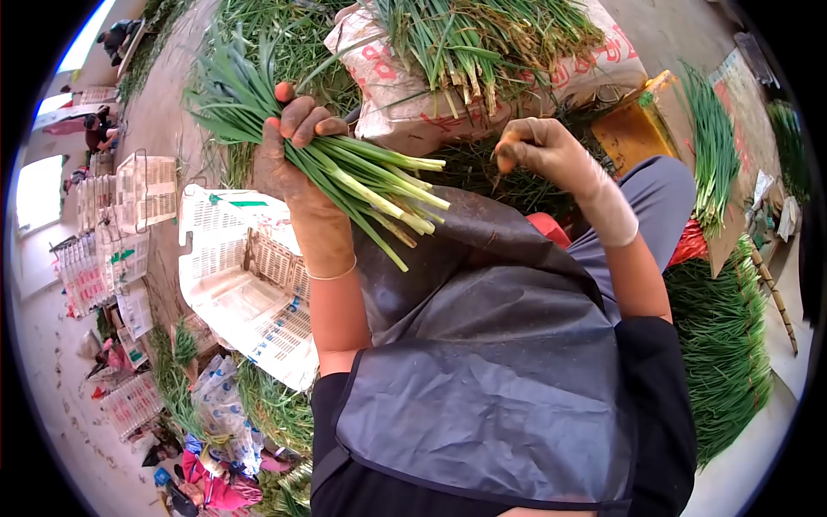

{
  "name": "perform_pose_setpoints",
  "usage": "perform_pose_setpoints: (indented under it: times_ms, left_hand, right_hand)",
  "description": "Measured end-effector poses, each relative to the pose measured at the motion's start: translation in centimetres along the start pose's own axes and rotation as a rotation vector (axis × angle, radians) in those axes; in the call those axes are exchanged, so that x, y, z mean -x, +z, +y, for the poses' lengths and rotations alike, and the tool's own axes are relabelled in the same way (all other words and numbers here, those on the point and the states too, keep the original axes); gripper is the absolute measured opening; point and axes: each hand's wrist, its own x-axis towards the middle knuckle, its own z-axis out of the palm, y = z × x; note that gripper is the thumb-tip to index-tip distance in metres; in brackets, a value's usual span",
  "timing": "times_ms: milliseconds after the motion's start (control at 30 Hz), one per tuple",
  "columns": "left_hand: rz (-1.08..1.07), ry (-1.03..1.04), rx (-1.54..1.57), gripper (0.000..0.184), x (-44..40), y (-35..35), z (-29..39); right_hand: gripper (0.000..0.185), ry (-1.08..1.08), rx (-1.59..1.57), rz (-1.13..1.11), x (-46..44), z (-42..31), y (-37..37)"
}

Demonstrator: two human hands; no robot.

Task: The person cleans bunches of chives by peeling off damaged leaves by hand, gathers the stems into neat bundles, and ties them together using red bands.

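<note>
My left hand (301,142), in a soiled glove, is wrapped round a bunch of green onions (366,185). Their pale stem ends point right, over my dark apron (491,370), and the leaves fan out to the upper left. My right hand (543,155), also gloved, is held apart from the bunch with thumb and fingers pinched together. Whether a thin scrap hangs from that pinch, I cannot make out. Just beyond both hands, a heap of green onions (482,52) with brownish roots lies on a white sack with red print (388,112).
A white plastic crate (207,284) stands at my left, with stacked crates (142,194) farther off. Loose greens (332,82) cover the floor ahead. At my right are a yellow crate (620,138), a sorted bundle (711,146) and a large green pile (719,345). Other people sit at far left.
</note>
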Motion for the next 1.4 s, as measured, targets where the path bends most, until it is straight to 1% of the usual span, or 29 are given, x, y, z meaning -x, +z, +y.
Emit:
perform_pose_setpoints:
  times_ms: [33,100,133,167,200,233,267,300,367,433,500,533,567,667,733,767,833,867,900,967,1033,1100,1167,1200,1267,1300,1333,1367,1400]
  left_hand:
    - [-0.024,0.039,-0.011,0.032,0.2,-0.1,0.3]
    - [-0.028,0.041,-0.038,0.031,0.4,0.0,0.7]
    - [-0.041,0.043,-0.041,0.031,0.3,0.1,0.6]
    - [-0.053,0.052,-0.042,0.030,0.3,0.0,0.4]
    - [-0.062,0.039,-0.069,0.031,0.3,-0.2,0.5]
    - [-0.054,0.031,-0.067,0.031,0.4,-0.4,0.2]
    - [-0.061,0.031,-0.093,0.031,0.2,-0.6,-0.1]
    - [-0.075,0.034,-0.121,0.031,-0.1,-0.7,-0.3]
    - [-0.084,-0.031,-0.133,0.029,-0.3,-0.9,-0.4]
    - [-0.047,-0.050,-0.129,0.027,-0.3,-0.6,-0.7]
    - [-0.045,-0.035,-0.113,0.028,-0.1,-0.1,-0.7]
    - [-0.026,-0.050,-0.139,0.028,0.1,0.0,-0.8]
    - [-0.008,-0.069,-0.164,0.028,0.3,0.1,-1.0]
    - [-0.029,-0.107,-0.124,0.029,0.3,-0.4,-1.4]
    - [-0.042,-0.132,-0.084,0.028,0.3,-0.5,-1.5]
    - [-0.003,-0.098,-0.133,0.028,0.5,-0.4,-1.8]
    - [0.037,-0.062,-0.182,0.028,0.6,-0.2,-2.2]
    - [0.122,0.001,-0.261,0.027,0.5,-0.2,-2.4]
    - [0.208,0.065,-0.340,0.026,0.4,-0.2,-2.4]
    - [0.201,0.087,-0.310,0.024,0.3,-0.7,-1.8]
    - [0.200,0.146,-0.323,0.024,0.5,-0.8,-1.5]
    - [0.207,0.150,-0.365,0.023,0.5,-0.6,-1.6]
    - [0.234,0.196,-0.353,0.021,0.3,-0.8,-1.3]
    - [0.204,0.236,-0.298,0.019,0.3,-0.6,-1.1]
    - [0.203,0.270,-0.262,0.018,0.5,-0.7,1.3]
    - [0.202,0.302,-0.227,0.017,0.7,-0.8,2.8]
    - [0.161,0.270,-0.176,0.016,0.9,-1.0,4.1]
    - [0.138,0.236,-0.111,0.015,1.1,-0.7,4.7]
    - [0.125,0.232,-0.119,0.015,1.3,-0.2,4.8]
  right_hand:
    - [0.021,0.170,0.294,0.007,-0.2,3.4,-1.9]
    - [0.029,0.771,1.642,-0.078,0.0,7.0,-2.4]
    - [0.039,0.452,1.391,0.074,0.6,5.3,-2.1]
    - [0.036,0.364,1.054,0.178,0.1,2.1,-0.4]
    - [0.030,0.188,0.823,0.262,-0.1,0.1,1.3]
    - [0.024,-0.014,0.573,0.262,-0.3,-1.8,3.0]
    - [0.022,-0.130,0.431,0.195,-0.4,-3.9,4.7]
    - [0.026,-0.227,0.581,0.135,-0.7,-5.6,5.8]
    - [0.027,-0.471,0.809,0.176,-2.0,-5.6,7.4]
    - [0.018,-0.451,0.786,0.181,-2.7,-5.0,7.5]
    - [0.012,-0.142,0.290,0.049,-2.7,-5.2,7.3]
    - [0.013,-0.029,0.063,-0.050,-3.0,-4.8,6.9]
    - [0.014,0.073,-0.091,-0.067,-3.3,-4.7,6.6]
    - [0.015,0.063,-0.128,-0.105,-3.4,-4.0,6.1]
    - [0.016,-0.048,-0.222,0.056,-3.4,-3.7,5.9]
    - [0.016,-0.047,-0.222,0.056,-3.2,-3.6,6.0]
    - [0.015,-0.206,0.214,0.386,-2.7,-3.5,6.2]
    - [0.012,-0.293,0.398,0.414,-2.5,-3.4,5.9]
    - [0.012,-0.294,0.397,0.413,-2.3,-3.1,5.7]
    - [0.007,-0.506,0.480,0.497,-1.6,-2.5,5.3]
    - [0.006,-0.465,0.433,0.535,-0.7,-1.8,4.5]
    - [0.006,-0.343,0.443,0.557,0.3,-1.5,4.0]
    - [0.008,-0.236,0.248,0.644,0.9,-0.3,3.1]
    - [0.010,-0.240,0.288,0.688,1.4,0.2,2.5]
    - [0.013,-0.145,0.452,0.723,2.4,2.9,-0.8]
    - [0.020,0.015,0.614,0.654,2.8,4.6,-3.1]
    - [0.028,0.414,0.881,0.481,2.8,6.6,-5.8]
    - [0.035,0.584,1.222,0.118,3.5,9.8,-9.0]
    - [0.030,0.500,1.310,0.224,3.8,9.2,-7.8]
